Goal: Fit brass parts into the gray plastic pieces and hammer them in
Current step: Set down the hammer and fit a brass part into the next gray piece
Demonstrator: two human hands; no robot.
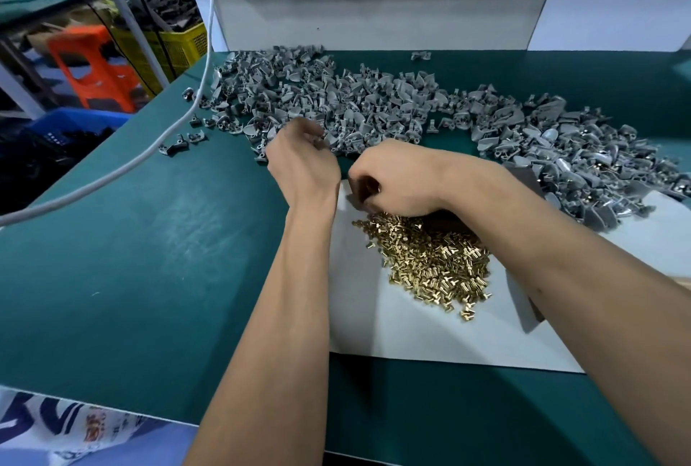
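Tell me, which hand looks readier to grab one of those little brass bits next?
Probably the right hand: it sits at the brass pile's far edge, while the left hand is over the gray pieces.
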